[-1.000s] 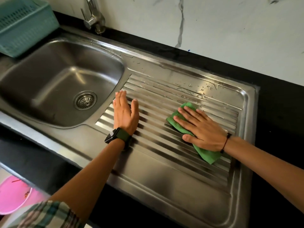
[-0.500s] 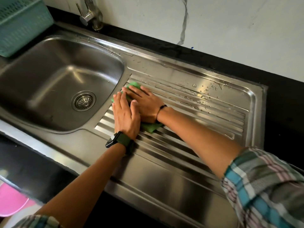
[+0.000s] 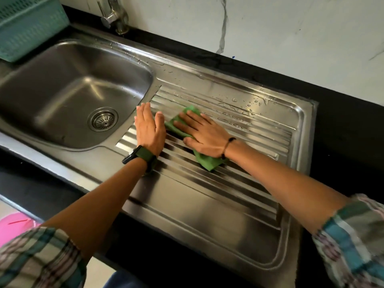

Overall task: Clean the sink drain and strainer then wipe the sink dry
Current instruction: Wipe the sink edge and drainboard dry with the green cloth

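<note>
The steel sink (image 3: pixel 68 80) fills the left of the view, with the round strainer (image 3: pixel 103 119) seated in its drain. To its right lies the ribbed drainboard (image 3: pixel 228 183). My left hand (image 3: pixel 148 127) rests flat on the ribs by the basin's edge, fingers together, holding nothing. My right hand (image 3: pixel 204 134) presses flat on a green cloth (image 3: pixel 208 162) spread on the ribs just right of my left hand. Water drops (image 3: pixel 245 104) remain on the far ribs.
A chrome faucet (image 3: pixel 115 16) stands behind the basin against the marble wall. A teal plastic basket (image 3: pixel 27 26) sits at the far left. Black countertop (image 3: pixel 342 125) surrounds the sink. A pink object (image 3: pixel 14 227) shows on the floor at lower left.
My right hand has slid the green cloth a little to the right along the ribs, away from my left hand. A second ago it was farther right. My left hand has stayed put.
</note>
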### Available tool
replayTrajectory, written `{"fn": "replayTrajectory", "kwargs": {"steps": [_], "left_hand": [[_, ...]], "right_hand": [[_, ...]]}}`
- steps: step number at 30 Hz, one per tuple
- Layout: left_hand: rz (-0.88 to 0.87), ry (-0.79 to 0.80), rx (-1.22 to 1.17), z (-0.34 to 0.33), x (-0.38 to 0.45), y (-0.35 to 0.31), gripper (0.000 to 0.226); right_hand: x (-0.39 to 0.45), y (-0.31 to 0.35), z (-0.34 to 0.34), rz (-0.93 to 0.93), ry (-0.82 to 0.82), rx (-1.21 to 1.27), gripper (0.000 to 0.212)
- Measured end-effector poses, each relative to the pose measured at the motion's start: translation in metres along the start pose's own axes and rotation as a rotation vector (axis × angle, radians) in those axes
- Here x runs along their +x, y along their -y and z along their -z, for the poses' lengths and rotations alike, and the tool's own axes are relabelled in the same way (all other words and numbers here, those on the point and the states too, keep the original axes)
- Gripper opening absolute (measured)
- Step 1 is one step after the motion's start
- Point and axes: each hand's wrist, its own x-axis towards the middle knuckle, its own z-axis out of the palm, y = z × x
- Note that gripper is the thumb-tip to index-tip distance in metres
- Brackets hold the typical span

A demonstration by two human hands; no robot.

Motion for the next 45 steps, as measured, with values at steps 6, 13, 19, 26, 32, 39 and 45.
{"fn": "replayTrajectory", "kwargs": {"steps": [6, 13, 19, 26, 32, 39, 45], "left_hand": [[-0.060, 0.019, 0.092, -0.004, 0.021, 0.001, 0.065], [-0.004, -0.062, -0.032, -0.010, 0.022, 0.003, 0.065], [0.026, -0.112, -0.107, -0.009, 0.023, 0.001, 0.062], [-0.002, -0.124, -0.137, -0.008, 0.026, 0.002, 0.062], [0.086, -0.180, -0.127, -0.007, 0.028, 0.003, 0.061], [0.039, -0.109, -0.091, -0.003, 0.024, 0.001, 0.052], [0.040, -0.040, -0.051, -0.005, 0.025, 0.002, 0.063]], "right_hand": [[-0.061, -0.021, -0.009, -0.073, 0.046, 0.007, 0.056], [-0.021, -0.010, -0.005, -0.054, 0.017, -0.039, 0.060], [0.038, 0.010, -0.001, -0.017, -0.011, -0.008, 0.058], [0.105, 0.033, 0.007, -0.017, 0.030, -0.052, 0.064], [0.130, 0.039, 0.014, -0.005, 0.040, -0.141, 0.058], [0.092, 0.042, 0.006, -0.046, 0.009, -0.028, 0.064], [0.001, 0.030, -0.009, -0.199, -0.087, 0.044, 0.056]]}}
